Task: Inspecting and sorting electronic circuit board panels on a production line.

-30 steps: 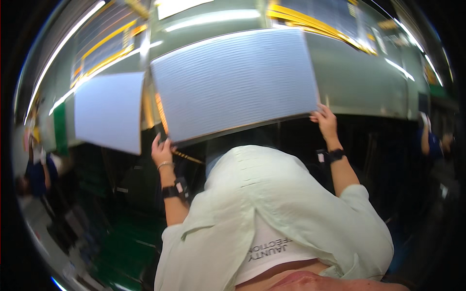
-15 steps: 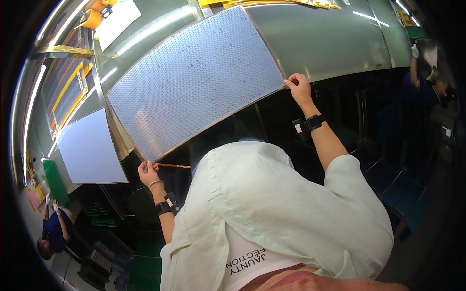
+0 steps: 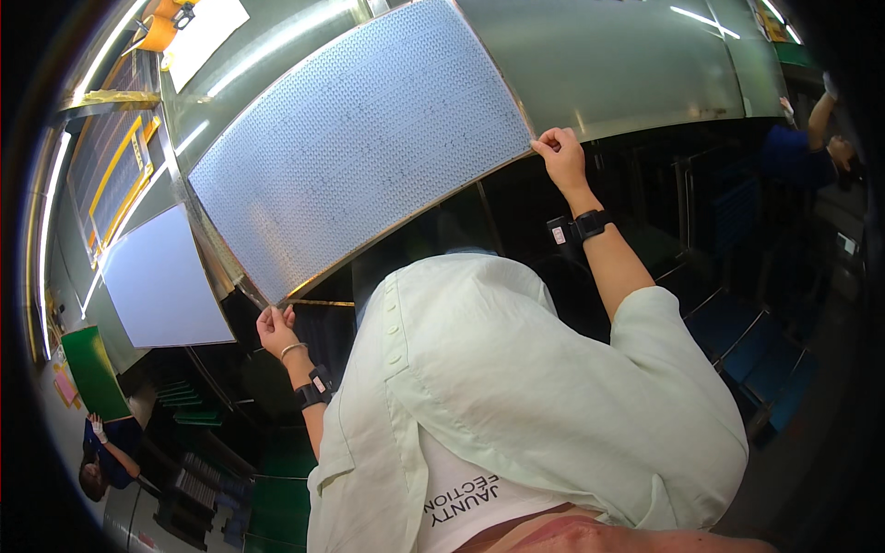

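- Shirt (image 3: 479, 341), pale green, bulges up toward my panel's near edge, with a dark strip of room between them.
- My left hand (image 3: 276, 329) pinches the panel's near left corner between thumb and fingertips; a black band (image 3: 316, 391) and a thin bracelet (image 3: 294, 347) sit behind it.
- My right hand (image 3: 561, 152) pinches the near right corner with thumb and forefinger, the other fingers curled; its wrist wears a black strap (image 3: 590, 225).
- The panel (image 3: 359, 138), pale blue and finely patterned, spans both hands, its long near edge slanting up to the right over the dark space. Its far right corner meets the top of my view; I cannot tell whether the bench bears its weight.
- Right of the panel's side edge, the bench (image 3: 608, 74) runs on, grey-green and shiny, giving sideways room.
- Left, a narrow gap parts the panel from a plain board (image 3: 169, 279).
- Past the gap lie a yellow-edged frame (image 3: 120, 175) and a white sheet (image 3: 207, 32).
- Farther left, a co-worker (image 3: 115, 456) holds a green board (image 3: 96, 373); another person (image 3: 797, 157) stands far right.
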Tool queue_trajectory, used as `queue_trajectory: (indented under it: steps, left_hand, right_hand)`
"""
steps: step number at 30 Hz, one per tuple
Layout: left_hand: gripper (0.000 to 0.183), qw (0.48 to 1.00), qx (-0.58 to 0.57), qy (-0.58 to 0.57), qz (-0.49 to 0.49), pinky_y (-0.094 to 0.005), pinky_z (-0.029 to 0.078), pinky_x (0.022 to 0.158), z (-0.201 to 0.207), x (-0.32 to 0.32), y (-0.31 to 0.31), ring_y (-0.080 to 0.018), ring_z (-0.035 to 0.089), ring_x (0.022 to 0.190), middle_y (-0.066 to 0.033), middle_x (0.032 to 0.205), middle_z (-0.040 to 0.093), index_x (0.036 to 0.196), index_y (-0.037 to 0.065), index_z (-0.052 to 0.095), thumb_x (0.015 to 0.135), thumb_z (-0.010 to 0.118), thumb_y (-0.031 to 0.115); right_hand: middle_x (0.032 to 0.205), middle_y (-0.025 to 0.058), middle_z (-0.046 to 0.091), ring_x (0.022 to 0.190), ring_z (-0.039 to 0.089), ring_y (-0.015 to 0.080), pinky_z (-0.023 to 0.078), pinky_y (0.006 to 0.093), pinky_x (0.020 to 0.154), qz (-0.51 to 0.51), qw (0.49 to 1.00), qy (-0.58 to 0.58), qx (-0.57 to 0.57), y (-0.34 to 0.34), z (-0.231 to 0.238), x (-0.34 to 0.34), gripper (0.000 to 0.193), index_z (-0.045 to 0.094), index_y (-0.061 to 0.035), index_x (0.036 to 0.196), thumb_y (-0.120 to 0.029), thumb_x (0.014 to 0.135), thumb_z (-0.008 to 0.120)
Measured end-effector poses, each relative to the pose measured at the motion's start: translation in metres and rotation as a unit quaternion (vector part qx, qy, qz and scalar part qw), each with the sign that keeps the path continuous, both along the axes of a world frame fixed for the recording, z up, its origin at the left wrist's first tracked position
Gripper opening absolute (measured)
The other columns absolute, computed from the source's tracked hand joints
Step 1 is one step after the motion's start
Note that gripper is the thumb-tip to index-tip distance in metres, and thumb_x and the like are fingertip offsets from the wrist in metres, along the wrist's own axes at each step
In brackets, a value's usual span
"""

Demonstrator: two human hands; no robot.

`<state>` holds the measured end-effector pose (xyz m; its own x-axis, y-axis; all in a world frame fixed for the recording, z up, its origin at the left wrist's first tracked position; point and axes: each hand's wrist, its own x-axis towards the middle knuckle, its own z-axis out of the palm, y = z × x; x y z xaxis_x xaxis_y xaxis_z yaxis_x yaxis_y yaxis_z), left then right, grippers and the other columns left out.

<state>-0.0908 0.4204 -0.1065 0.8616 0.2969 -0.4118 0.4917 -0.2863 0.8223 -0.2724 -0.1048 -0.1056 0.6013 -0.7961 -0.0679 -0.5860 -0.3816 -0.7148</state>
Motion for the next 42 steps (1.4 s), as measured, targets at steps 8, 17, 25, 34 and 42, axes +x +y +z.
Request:
queue_trajectory:
  steps: [8,17,25,34,42]
  left_hand:
    - [0.016,1.0,-0.015,-0.014,0.011,-0.0216,0.053,0.058,-0.002,0.0,-0.001,-0.0193,0.063,0.071,-0.0115,0.087,0.057,0.098,-0.004,0.05,0.086,0.054,0.006]
    - [0.007,0.981,0.123,-0.15,-0.026,-0.0244,0.045,0.052,0.0,0.026,0.007,-0.0121,0.055,0.059,-0.0039,0.07,0.058,0.076,0.001,0.057,0.078,0.062,0.006]
    - [0.012,0.959,0.235,-0.16,-0.012,-0.0289,0.046,0.062,-0.029,0.006,0.007,-0.0167,0.055,0.065,-0.0062,0.075,0.058,0.074,0.004,0.055,0.073,0.066,0.008]
    - [0.011,0.975,0.159,-0.151,0.018,-0.0285,0.045,0.056,-0.042,0.009,0.008,-0.015,0.054,0.057,-0.0044,0.062,0.056,0.077,0.004,0.053,0.077,0.063,0.008]
    - [0.011,0.969,0.173,-0.176,0.028,-0.0282,0.045,0.056,-0.042,0.006,0.005,-0.0149,0.053,0.056,-0.0044,0.063,0.054,0.076,0.003,0.051,0.077,0.062,0.005]
  right_hand:
    - [0.072,0.0077,0.049,0.069,0.048,0.0229,0.04,0.0337,0.062,0.027,0.998,-0.006,-0.06,0.001,-0.007,0.0,0.015,0.054,-0.0035,0.067,-0.009,0.07,0.068]
    - [0.07,0.0099,0.049,0.068,0.047,0.0247,0.039,0.034,0.063,0.117,0.984,0.014,-0.133,-0.004,-0.006,0.001,0.015,0.052,-0.0018,0.069,-0.011,0.074,0.063]
    - [0.075,0.0063,0.045,0.067,0.044,0.0177,0.039,0.0287,0.062,0.113,0.988,0.044,-0.092,-0.006,-0.018,-0.004,0.016,0.051,-0.0018,0.074,-0.012,0.078,0.063]
    - [0.075,0.0056,0.044,0.066,0.043,0.0168,0.039,0.0282,0.063,0.118,0.987,0.048,-0.098,-0.004,-0.017,-0.005,0.017,0.051,-0.0015,0.075,-0.013,0.079,0.063]
    - [0.074,0.0053,0.043,0.065,0.042,0.0161,0.039,0.0278,0.062,0.117,0.988,0.038,-0.096,-0.005,-0.019,-0.004,0.018,0.05,-0.0014,0.073,-0.013,0.079,0.062]
